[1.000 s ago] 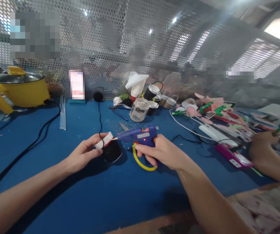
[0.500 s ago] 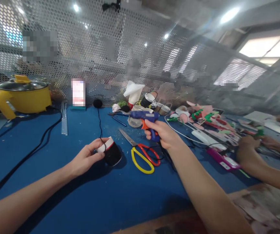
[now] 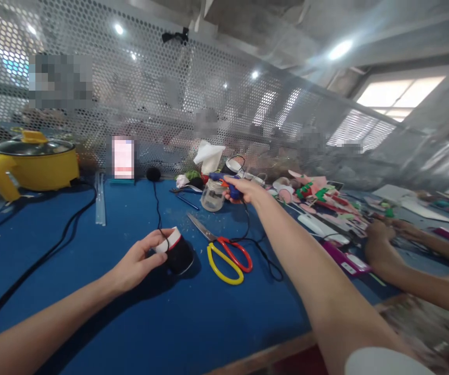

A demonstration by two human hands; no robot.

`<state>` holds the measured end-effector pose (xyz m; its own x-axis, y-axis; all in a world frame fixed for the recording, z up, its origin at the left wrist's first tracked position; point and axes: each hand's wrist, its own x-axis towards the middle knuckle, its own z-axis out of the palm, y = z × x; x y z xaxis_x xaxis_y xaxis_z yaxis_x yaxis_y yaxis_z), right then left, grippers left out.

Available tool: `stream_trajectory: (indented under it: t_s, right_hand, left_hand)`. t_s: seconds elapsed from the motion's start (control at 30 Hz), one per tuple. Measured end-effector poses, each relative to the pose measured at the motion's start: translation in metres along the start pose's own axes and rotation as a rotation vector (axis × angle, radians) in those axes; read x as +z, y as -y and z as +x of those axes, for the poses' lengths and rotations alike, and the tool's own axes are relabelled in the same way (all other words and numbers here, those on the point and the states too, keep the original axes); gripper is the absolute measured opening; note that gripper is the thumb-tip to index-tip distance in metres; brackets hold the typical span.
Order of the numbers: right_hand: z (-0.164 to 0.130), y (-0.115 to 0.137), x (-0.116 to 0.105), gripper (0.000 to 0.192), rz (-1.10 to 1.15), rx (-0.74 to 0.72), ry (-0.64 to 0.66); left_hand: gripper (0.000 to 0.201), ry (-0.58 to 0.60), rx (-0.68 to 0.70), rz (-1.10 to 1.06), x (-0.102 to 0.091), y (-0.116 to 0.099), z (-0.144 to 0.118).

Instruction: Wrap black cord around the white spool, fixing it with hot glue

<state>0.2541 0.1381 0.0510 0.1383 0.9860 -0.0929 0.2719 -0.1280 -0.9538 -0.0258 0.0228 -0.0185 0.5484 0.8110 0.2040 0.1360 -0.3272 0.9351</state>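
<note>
Cup [image 3: 180,256], black-sided with a white band and a thin red line near its mouth, is tilted just above or on the blue tabletop [image 3: 169,323], mouth toward the left hand; contact with the surface cannot be confirmed. The left hand [image 3: 142,255] grips the white band between thumb and fingers. A black cord [image 3: 157,205] runs from a black ball [image 3: 153,174] at the rear of the tabletop down to the cup's mouth, where it passes over the white band. The right hand [image 3: 242,188] is extended forward and closed around the handle of a blue glue gun [image 3: 219,177] with an orange trigger. The front of the gun points left, at the mouth of a clear jar [image 3: 213,198]; whether the two touch cannot be determined. Scissors [image 3: 214,239] with one yellow and one red handle lie to the right of the cup, blades directed away from the person. A blue pen-like tool [image 3: 188,202] lies to the left of the jar. Clear sticks [image 3: 100,200] lie near a yellow pot [image 3: 40,169] at the left. A co-worker's hands [image 3: 380,237] are positioned at the right, beside a purple box [image 3: 347,259].
</note>
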Motion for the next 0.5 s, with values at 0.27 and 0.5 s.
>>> stream_trajectory:
  t_s: [0.27, 0.5]
  right_hand:
    - [-0.018, 0.005, -0.014, 0.038, -0.347, -0.038, -0.202]
    - [-0.093, 0.008, 0.047, 0.034, -0.554, -0.662, -0.029]
  left_hand:
    - [0.013, -0.006, 0.024, 0.010, 0.002, -0.001, 0.000]
    - [0.012, 0.006, 0.059, 0.038, 0.003, -0.002, 0.000]
